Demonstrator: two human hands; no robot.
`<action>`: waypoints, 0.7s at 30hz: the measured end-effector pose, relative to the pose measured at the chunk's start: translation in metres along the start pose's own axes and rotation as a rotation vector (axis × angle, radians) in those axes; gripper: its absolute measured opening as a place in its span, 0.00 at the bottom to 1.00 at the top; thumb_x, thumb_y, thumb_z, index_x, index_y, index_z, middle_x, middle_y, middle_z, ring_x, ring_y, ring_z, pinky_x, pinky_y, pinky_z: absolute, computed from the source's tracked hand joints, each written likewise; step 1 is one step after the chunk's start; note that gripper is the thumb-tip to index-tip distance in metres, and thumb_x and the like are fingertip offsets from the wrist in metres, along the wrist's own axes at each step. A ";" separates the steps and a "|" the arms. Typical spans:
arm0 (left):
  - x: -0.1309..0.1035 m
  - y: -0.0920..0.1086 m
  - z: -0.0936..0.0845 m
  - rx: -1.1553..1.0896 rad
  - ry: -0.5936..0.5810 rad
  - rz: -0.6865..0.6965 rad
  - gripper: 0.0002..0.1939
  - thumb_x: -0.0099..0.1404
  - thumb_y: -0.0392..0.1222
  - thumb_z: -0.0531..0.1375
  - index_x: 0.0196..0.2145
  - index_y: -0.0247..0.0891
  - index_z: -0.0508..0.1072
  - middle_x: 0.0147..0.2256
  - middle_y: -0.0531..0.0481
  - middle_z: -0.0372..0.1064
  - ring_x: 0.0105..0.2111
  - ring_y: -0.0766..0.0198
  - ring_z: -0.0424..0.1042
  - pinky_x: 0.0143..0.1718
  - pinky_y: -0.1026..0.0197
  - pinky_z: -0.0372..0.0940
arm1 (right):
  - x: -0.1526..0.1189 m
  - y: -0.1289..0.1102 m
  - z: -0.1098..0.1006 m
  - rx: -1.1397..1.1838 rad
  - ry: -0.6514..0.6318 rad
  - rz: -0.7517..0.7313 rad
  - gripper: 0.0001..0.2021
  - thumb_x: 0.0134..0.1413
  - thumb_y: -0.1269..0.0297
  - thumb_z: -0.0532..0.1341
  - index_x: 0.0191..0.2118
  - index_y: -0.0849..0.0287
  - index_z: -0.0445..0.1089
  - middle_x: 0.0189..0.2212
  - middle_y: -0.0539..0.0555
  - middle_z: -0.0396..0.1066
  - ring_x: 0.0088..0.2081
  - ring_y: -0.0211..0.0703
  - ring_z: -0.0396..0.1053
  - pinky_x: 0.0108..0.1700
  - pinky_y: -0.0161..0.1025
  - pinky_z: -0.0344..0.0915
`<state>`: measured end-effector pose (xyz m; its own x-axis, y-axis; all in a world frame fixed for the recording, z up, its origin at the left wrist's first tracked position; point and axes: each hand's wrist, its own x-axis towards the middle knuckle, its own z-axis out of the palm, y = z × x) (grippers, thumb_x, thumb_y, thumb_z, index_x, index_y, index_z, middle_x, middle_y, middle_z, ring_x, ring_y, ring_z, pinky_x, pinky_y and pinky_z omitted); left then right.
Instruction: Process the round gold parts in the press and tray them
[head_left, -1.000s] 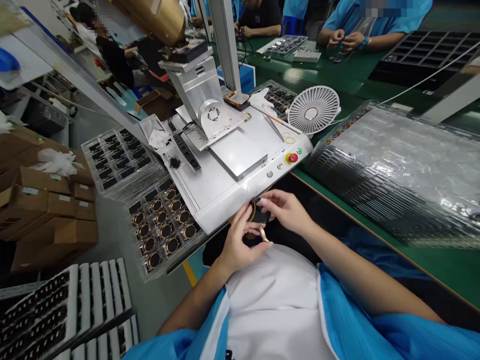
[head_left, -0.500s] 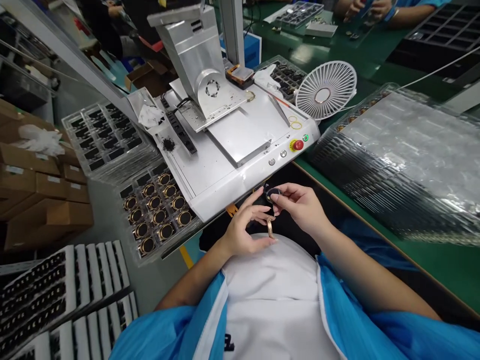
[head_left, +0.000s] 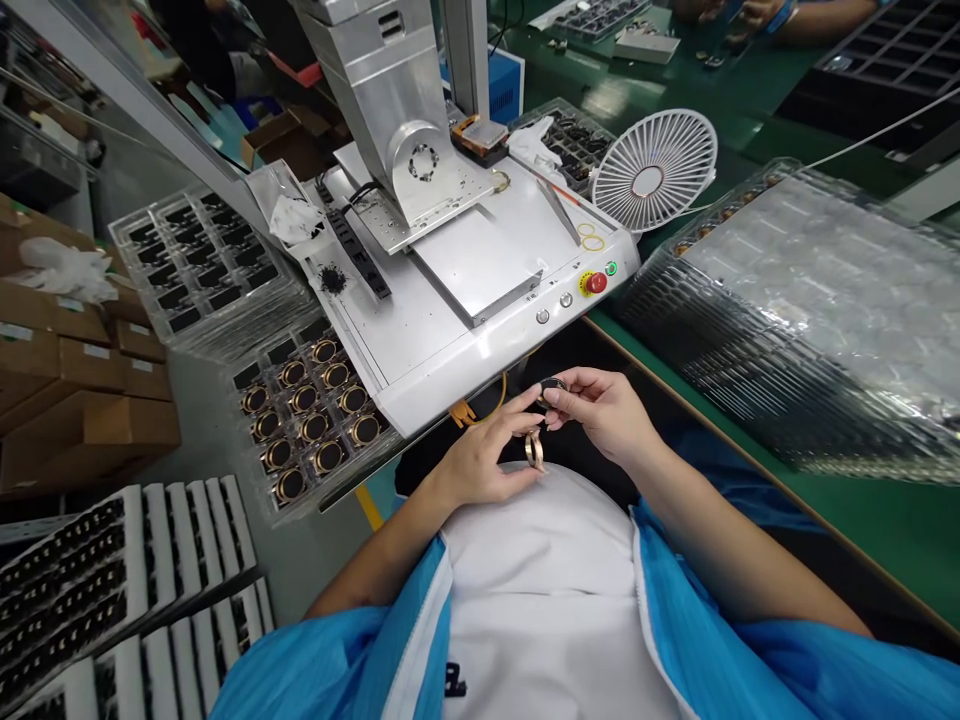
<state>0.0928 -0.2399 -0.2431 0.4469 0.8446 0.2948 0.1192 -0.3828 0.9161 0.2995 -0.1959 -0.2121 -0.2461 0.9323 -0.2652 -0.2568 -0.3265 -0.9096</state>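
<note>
Close to my shirt front, my left hand [head_left: 491, 455] pinches a gold-coloured ring-shaped watch case [head_left: 533, 450] between thumb and fingers, its opening partly turned toward me. My right hand [head_left: 604, 415] holds a small round dark disc [head_left: 552, 391] with a shiny rim between thumb and forefinger. The left fingertips reach up to the lower left of the disc; whether they touch it I cannot tell. Both hands are held in front of the white machine base [head_left: 465, 370], below its front edge.
On the machine are a metal head [head_left: 405, 130], a flat plate [head_left: 480, 265] and a red button [head_left: 596, 283]. Trays of gold-rimmed round parts [head_left: 315, 425] stand at left, stacked clear trays [head_left: 817, 330] at right. A white fan [head_left: 652, 175] sits behind. A co-worker's hand [head_left: 761, 12] shows far off.
The gold case has turned, so its round opening shows more. My left fingers have come closer to the disc in my right hand. The view has shifted slightly.
</note>
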 end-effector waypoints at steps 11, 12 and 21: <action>0.002 -0.012 0.003 -0.628 0.366 -0.052 0.25 0.59 0.43 0.75 0.54 0.46 0.79 0.55 0.43 0.79 0.52 0.54 0.81 0.56 0.53 0.74 | -0.009 -0.008 0.027 0.093 -0.152 0.262 0.22 0.32 0.58 0.82 0.26 0.62 0.71 0.25 0.50 0.74 0.27 0.35 0.72 0.32 0.34 0.73; 0.001 -0.013 0.004 -0.630 0.364 -0.051 0.25 0.59 0.43 0.75 0.54 0.47 0.79 0.55 0.43 0.79 0.52 0.54 0.81 0.55 0.52 0.74 | -0.011 -0.006 0.031 0.112 -0.150 0.270 0.23 0.31 0.59 0.82 0.26 0.62 0.70 0.25 0.49 0.73 0.27 0.35 0.72 0.33 0.34 0.73; -0.011 -0.023 0.003 -0.555 0.386 -0.098 0.30 0.52 0.43 0.79 0.52 0.52 0.81 0.55 0.46 0.80 0.53 0.49 0.81 0.59 0.43 0.73 | -0.017 -0.003 0.054 -0.027 -0.047 0.012 0.22 0.37 0.65 0.75 0.28 0.56 0.58 0.22 0.44 0.64 0.24 0.32 0.60 0.26 0.31 0.59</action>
<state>0.0877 -0.2409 -0.2683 0.0968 0.9780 0.1849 -0.3753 -0.1362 0.9168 0.2544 -0.2190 -0.1878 -0.2925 0.9197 -0.2618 -0.2288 -0.3331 -0.9147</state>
